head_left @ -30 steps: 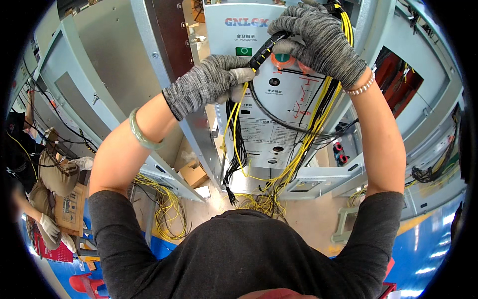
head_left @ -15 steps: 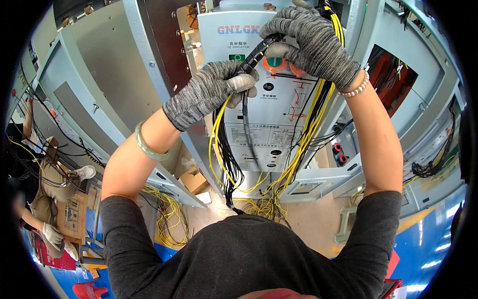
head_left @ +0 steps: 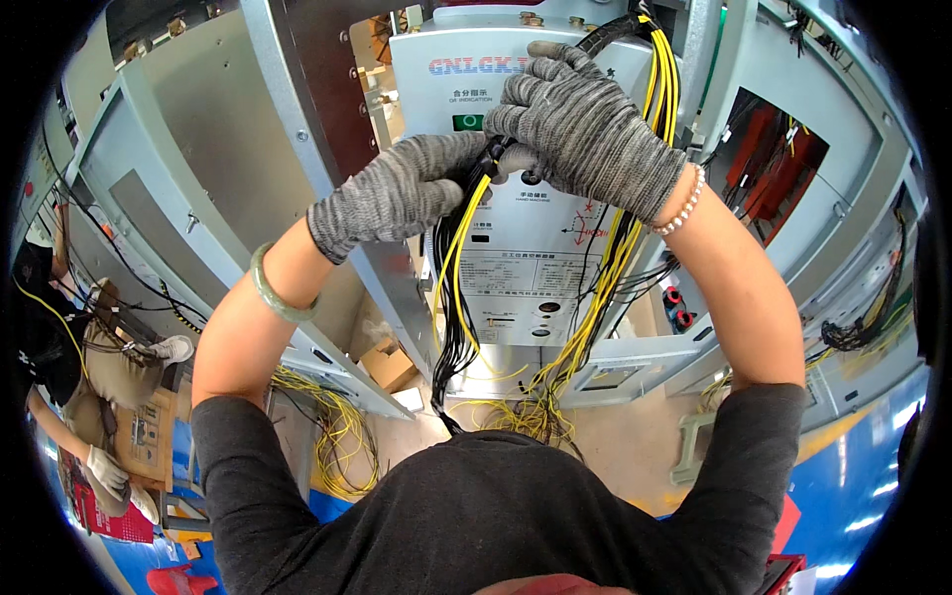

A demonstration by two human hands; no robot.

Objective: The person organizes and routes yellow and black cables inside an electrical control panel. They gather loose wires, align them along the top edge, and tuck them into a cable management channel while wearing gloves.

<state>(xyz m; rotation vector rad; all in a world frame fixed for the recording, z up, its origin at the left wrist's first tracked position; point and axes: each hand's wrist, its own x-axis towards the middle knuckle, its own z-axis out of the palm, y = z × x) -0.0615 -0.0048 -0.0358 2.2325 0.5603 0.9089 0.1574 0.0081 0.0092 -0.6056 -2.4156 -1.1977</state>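
Note:
In front of a grey panel, my gloved right hand [head_left: 585,129] closes round a black-wrapped part of a wire bundle [head_left: 490,159]. Yellow and black wires [head_left: 459,278] hang below that grip. Beside the bundle on its left is my gloved left hand [head_left: 402,188], its fingers stretched toward the wrapped part and its thumb apart from them. The left fingertips are partly hidden at the bundle, so a thin strip there would not show. From the top of the panel, the bundle's wrapped upper length [head_left: 610,35] runs behind my right hand.
More yellow and black wires [head_left: 595,327] hang down the panel [head_left: 516,238] to a heap [head_left: 540,416] on the floor. A coil of yellow wire [head_left: 342,446] lies left of me. An open cardboard box [head_left: 387,365] stands between cabinets. At far left, a person [head_left: 74,337] sits among cables.
My right hand has come down and left along the bundle. My left hand has shifted slightly left and loosened from its pinch. The dangling black strip no longer shows.

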